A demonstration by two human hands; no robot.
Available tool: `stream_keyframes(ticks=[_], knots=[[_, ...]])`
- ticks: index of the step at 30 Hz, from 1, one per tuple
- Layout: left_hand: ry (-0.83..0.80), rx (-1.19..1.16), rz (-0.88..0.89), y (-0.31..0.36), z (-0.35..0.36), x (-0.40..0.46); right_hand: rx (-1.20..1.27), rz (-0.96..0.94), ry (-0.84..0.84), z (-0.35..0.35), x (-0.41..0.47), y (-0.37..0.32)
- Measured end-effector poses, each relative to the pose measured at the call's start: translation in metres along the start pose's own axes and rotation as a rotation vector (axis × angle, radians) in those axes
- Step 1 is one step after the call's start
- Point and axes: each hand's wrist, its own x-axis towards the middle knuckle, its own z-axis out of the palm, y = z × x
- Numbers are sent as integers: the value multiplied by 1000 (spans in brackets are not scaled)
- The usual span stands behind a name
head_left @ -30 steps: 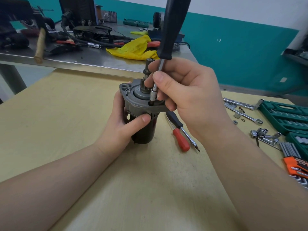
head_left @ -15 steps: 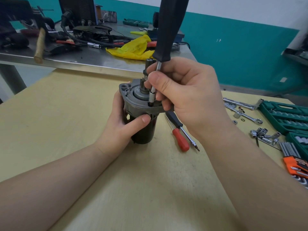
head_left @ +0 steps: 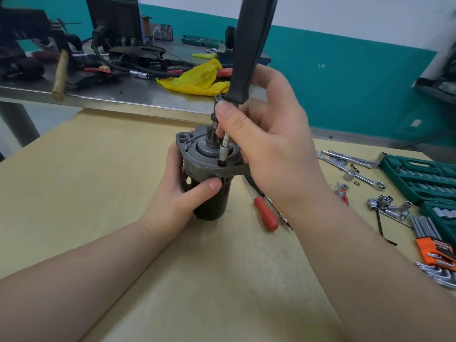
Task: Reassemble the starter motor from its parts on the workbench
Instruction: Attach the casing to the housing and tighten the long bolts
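Both hands work: left hand (head_left: 180, 201) grips the upright, grey-capped starter motor (head_left: 209, 174); right hand (head_left: 269, 144) pinches the screwdriver (head_left: 249, 58).

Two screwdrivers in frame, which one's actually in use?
The black-handled screwdriver: the right hand holds it upright, tip on the grey starter motor housing. The red-handled screwdriver lies untouched on the wooden bench.

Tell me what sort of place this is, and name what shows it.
Most likely a mechanic's or repair workshop. A starter motor stands on a wooden bench, spanners and green socket cases lie at the right, and a steel table behind holds cables and a hammer.
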Motion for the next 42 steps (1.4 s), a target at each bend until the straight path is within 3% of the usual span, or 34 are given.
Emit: stream_keyframes(ticks=[10, 15, 19, 29, 34, 42], knots=[[1, 33, -52, -11, -7, 0, -263, -101, -39, -8, 31, -49], [14, 30, -72, -6, -5, -2, -81, -200, -34, -12, 34, -55], [16, 9, -92, 1, -1, -2, -142, -235, -19, -10, 36, -54], [22, 65, -76, 3, -4, -4, -104, -130, -103, -23, 37, -58], [24, 66, -78, 6, -2, -3, -348, -200, 7, -12, 39, -57], [2, 65, -40, 8, 0, -2, -319, -214, 107, -3, 33, -57]])
